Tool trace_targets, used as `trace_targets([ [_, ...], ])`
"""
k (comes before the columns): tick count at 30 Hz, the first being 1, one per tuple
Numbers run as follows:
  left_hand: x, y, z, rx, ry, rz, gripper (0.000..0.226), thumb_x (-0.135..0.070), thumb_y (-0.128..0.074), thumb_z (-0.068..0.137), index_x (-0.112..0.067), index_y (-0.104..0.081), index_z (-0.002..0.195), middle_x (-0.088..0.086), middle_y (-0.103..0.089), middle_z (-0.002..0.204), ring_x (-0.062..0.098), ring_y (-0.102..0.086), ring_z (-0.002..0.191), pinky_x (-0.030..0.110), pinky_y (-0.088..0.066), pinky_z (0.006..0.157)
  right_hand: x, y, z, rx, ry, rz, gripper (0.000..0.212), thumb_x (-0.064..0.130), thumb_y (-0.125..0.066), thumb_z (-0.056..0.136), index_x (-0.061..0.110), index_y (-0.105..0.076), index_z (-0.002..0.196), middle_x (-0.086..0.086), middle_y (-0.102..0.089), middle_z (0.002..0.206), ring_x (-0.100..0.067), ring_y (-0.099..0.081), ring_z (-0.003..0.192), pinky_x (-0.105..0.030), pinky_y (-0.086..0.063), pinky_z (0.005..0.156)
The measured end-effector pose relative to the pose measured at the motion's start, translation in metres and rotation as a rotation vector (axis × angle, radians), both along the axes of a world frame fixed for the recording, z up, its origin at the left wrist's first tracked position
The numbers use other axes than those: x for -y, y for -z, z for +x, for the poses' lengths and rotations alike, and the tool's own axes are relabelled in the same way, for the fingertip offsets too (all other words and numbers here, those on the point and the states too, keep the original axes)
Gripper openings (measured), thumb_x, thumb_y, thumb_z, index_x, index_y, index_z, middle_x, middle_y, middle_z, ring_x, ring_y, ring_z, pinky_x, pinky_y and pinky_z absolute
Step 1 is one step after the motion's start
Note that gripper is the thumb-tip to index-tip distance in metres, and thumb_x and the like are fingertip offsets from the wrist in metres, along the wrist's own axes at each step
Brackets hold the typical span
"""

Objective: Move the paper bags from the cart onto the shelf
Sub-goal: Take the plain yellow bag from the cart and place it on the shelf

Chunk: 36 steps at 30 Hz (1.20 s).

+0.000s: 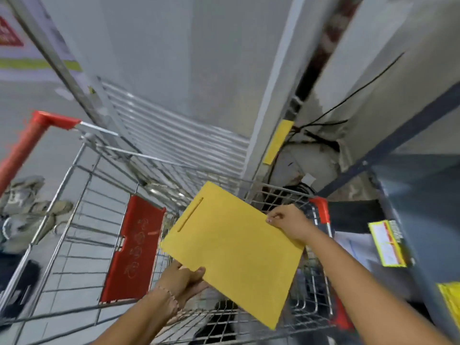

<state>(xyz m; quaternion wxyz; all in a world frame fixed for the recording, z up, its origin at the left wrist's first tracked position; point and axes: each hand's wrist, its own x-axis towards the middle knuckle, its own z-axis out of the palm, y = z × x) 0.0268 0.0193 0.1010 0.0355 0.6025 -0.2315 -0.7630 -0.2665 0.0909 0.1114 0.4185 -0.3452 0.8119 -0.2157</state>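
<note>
A flat yellow paper bag (231,250) is held level above the wire shopping cart (82,220). My left hand (185,278) grips the bag's near left edge, thumb on top. My right hand (290,224) pinches its far right edge. The cart has red corner caps and a red child-seat flap (132,247). The dark metal shelf (418,195) stands at the right, beyond the cart's right rim. What lies in the cart basket under the bag is mostly hidden.
A grey wall and pillar (268,95) with a yellow strip rise ahead, with loose black cables in the corner. Yellow price tags (387,242) hang on the shelf edge. A person's shoes and clothing show at the far left (27,212).
</note>
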Motion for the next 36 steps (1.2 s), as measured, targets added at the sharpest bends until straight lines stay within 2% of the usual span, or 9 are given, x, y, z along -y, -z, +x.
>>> trace_targets([
  [6,-0.019,-0.095,-0.013,-0.213,0.190,-0.316,0.033,0.015,-0.055,0.083,-0.001,-0.052,0.111,0.012,-0.067,0.086,0.018,-0.070,0.065,0.034,-0.061,0.062,-0.087,-0.110,0.008,-0.145,0.236,-0.259,0.008,0.010,-0.066,0.085,0.005,-0.073,0.087,-0.002,-0.064,0.075,0.001,-0.054,0.063,-0.006,-0.040,0.053],
  [10,-0.039,-0.156,-0.030,-0.333,0.334,-0.499,0.033,0.010,-0.062,0.080,0.003,-0.057,0.112,0.022,-0.068,0.108,0.026,-0.070,0.080,0.032,-0.060,0.065,-0.181,-0.171,0.035,-0.170,0.487,-0.445,0.009,0.011,-0.068,0.084,0.019,-0.071,0.081,0.005,-0.066,0.073,0.007,-0.059,0.065,-0.006,-0.042,0.061],
  [16,-0.118,-0.242,-0.088,-0.553,0.620,-0.606,0.018,0.007,-0.064,0.081,0.001,-0.065,0.099,0.011,-0.077,0.080,0.024,-0.073,0.069,0.030,-0.061,0.056,-0.335,-0.223,0.100,-0.185,0.981,-0.681,0.006,0.008,-0.067,0.084,0.012,-0.071,0.088,0.002,-0.068,0.084,-0.003,-0.061,0.077,-0.003,-0.046,0.062],
  [19,-0.167,-0.263,-0.119,-0.626,0.735,-0.607,0.020,0.001,-0.066,0.082,-0.002,-0.068,0.102,0.014,-0.076,0.088,0.029,-0.070,0.080,0.036,-0.060,0.071,-0.396,-0.232,0.132,-0.178,1.184,-0.769,0.007,0.013,-0.066,0.086,0.015,-0.068,0.092,0.008,-0.068,0.089,0.002,-0.060,0.082,-0.005,-0.047,0.062],
  [22,-0.229,-0.274,-0.145,-0.709,0.881,-0.598,0.024,-0.006,-0.071,0.078,-0.003,-0.071,0.101,0.018,-0.068,0.097,0.029,-0.060,0.087,0.037,-0.050,0.078,-0.453,-0.233,0.164,-0.196,1.394,-0.853,0.007,0.015,-0.065,0.087,0.020,-0.068,0.091,0.007,-0.069,0.094,-0.003,-0.061,0.089,-0.014,-0.043,0.075],
  [26,-0.301,-0.273,-0.167,-0.758,1.062,-0.548,0.025,-0.001,-0.062,0.087,0.000,-0.065,0.111,0.021,-0.069,0.109,0.036,-0.066,0.101,0.044,-0.054,0.088,-0.505,-0.224,0.189,-0.251,1.611,-0.879,0.021,0.018,-0.065,0.087,0.010,-0.068,0.106,-0.002,-0.068,0.103,-0.012,-0.061,0.096,-0.028,-0.043,0.086],
  [28,-0.324,-0.264,-0.176,-0.770,1.163,-0.527,0.024,-0.002,-0.061,0.088,0.000,-0.064,0.111,0.013,-0.075,0.098,0.026,-0.071,0.092,0.038,-0.059,0.078,-0.520,-0.219,0.198,-0.251,1.687,-0.893,0.020,0.019,-0.067,0.086,0.010,-0.069,0.103,-0.003,-0.069,0.103,-0.015,-0.063,0.095,-0.033,-0.047,0.088],
  [31,-0.355,-0.246,-0.185,-0.738,1.295,-0.481,0.013,0.001,-0.057,0.089,-0.005,-0.065,0.097,-0.004,-0.073,0.060,0.008,-0.067,0.051,0.021,-0.056,0.047,-0.540,-0.210,0.208,-0.275,1.787,-0.906,0.008,0.016,-0.067,0.085,0.015,-0.069,0.093,0.000,-0.069,0.096,-0.010,-0.062,0.089,-0.025,-0.046,0.082],
  [36,-0.390,-0.219,-0.203,-0.637,1.587,-0.404,0.031,-0.004,-0.064,0.085,-0.017,-0.065,0.114,0.007,-0.072,0.092,0.022,-0.068,0.076,0.030,-0.060,0.056,-0.566,-0.187,0.198,-0.272,1.994,-0.911,0.010,0.010,-0.067,0.085,0.012,-0.069,0.095,-0.002,-0.069,0.097,-0.008,-0.061,0.086,-0.029,-0.044,0.089],
])
